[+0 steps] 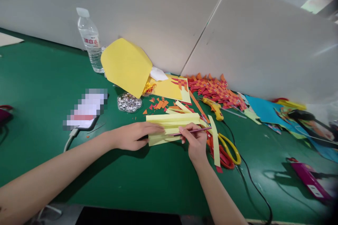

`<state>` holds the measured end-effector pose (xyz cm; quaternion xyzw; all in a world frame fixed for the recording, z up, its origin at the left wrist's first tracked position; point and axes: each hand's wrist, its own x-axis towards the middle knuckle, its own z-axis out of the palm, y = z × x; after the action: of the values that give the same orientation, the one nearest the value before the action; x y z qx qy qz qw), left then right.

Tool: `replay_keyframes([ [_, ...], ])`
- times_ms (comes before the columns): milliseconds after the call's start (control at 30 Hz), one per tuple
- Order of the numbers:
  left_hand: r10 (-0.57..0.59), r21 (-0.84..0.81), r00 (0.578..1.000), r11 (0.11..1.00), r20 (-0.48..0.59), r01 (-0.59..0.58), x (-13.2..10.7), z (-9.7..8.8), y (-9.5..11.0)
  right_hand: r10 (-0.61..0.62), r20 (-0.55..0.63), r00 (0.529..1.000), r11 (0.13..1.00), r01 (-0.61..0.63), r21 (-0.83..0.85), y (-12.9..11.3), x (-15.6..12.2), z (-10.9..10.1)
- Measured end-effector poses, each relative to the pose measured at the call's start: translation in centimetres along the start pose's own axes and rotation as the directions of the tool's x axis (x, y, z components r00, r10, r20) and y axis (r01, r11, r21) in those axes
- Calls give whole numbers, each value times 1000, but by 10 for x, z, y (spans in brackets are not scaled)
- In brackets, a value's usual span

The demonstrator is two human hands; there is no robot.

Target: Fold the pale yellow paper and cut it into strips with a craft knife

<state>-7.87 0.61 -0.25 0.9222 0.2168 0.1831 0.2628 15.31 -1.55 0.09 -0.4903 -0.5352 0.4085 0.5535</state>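
A pale yellow sheet of paper [173, 121], creased lengthwise into strips, lies on the green table. My left hand [136, 134] rests on its left end, fingers stretched out flat over the paper. In my right hand [194, 140] is a slim dark-reddish pencil [196, 130], pinched between thumb and fingers with its tip at the paper. Just right of that hand lies a narrow pale yellow strip [215, 144]. Scissor handles, one yellow [233, 149] and one red [224, 156], show partly under and beside the strip.
Behind the paper are orange and red scraps [160, 103], a bag of googly eyes [129, 102] and a yellow glue gun [213, 107]. Red-orange woven paper fish [211, 86] pile by the partition. A water bottle [91, 42], phone [88, 107] and power strip [308, 181] stand around.
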Motion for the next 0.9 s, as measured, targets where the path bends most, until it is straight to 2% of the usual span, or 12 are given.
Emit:
replay_keyframes([
  [233,-22,39,1000,999,-2,22,1,3,2,-42,90,995,991,53,-125,-2,-4,3],
  [733,20,159,999,987,36,-26,0,2,0,-1,56,998,993,8,-118,-1,-4,0],
  [900,26,155,999,987,35,-31,0,2,-1,30,26,999,998,-29,-51,0,-6,5],
])
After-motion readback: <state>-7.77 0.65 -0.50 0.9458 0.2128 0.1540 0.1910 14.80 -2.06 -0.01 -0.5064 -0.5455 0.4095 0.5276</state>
